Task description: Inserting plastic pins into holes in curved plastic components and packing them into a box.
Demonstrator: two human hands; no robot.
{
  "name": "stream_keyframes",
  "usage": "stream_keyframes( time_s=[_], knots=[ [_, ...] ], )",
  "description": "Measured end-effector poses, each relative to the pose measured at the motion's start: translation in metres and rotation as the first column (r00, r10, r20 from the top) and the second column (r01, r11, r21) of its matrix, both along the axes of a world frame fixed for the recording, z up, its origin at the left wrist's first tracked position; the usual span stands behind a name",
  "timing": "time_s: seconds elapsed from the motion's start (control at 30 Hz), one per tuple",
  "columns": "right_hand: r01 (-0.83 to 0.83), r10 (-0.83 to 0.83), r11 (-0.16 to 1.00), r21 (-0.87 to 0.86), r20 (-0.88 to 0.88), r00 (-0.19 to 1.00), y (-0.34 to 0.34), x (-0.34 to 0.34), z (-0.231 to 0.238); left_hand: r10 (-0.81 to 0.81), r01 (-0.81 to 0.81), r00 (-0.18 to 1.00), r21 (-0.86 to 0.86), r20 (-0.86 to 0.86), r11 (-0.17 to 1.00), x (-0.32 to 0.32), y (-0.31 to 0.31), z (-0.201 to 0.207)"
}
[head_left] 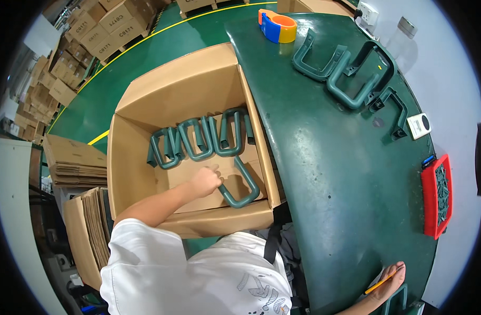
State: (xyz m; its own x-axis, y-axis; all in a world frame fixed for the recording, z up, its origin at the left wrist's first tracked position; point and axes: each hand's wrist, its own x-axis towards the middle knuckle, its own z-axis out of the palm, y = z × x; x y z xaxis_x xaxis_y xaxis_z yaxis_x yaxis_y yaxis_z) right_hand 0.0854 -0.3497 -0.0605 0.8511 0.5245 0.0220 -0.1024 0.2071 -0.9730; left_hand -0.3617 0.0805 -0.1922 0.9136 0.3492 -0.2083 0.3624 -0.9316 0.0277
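My left hand (206, 182) is curled round one end of a green bracket (247, 200); should be stiff, light, smooth—best held mid-bend. Right hand (395, 280) grips an orange pen-like tool (377, 284).

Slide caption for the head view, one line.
Left hand at a green bent handle inside an open carton; right hand holds a slim orange tool.

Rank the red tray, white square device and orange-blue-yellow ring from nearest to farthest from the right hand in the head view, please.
From the right hand:
1. Red tray: at the right edge of the green table, beyond the hand.
2. White square device: farther up that edge.
3. Orange-blue-yellow ring: at the table's far end, toward the left.
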Motion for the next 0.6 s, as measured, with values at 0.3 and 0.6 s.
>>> stream_keyframes(
  time_s=[0.3, 0.6],
  knots=[
    [0.147, -0.125, 0.946, -0.289, 0.094, 0.988, 0.008, -0.023, 0.008, -0.146, 0.147, 0.986, 0.017, -0.082, 0.989, 0.038, 0.031, -0.058],
    [0.846, -0.006, 0.293, -0.445, 0.884, 0.467, 0.021, -0.017, 0.035, 0.111, -0.058, 0.849, -0.117, 0.517, 0.991, 0.045, 0.012, 0.017]
  ],
)
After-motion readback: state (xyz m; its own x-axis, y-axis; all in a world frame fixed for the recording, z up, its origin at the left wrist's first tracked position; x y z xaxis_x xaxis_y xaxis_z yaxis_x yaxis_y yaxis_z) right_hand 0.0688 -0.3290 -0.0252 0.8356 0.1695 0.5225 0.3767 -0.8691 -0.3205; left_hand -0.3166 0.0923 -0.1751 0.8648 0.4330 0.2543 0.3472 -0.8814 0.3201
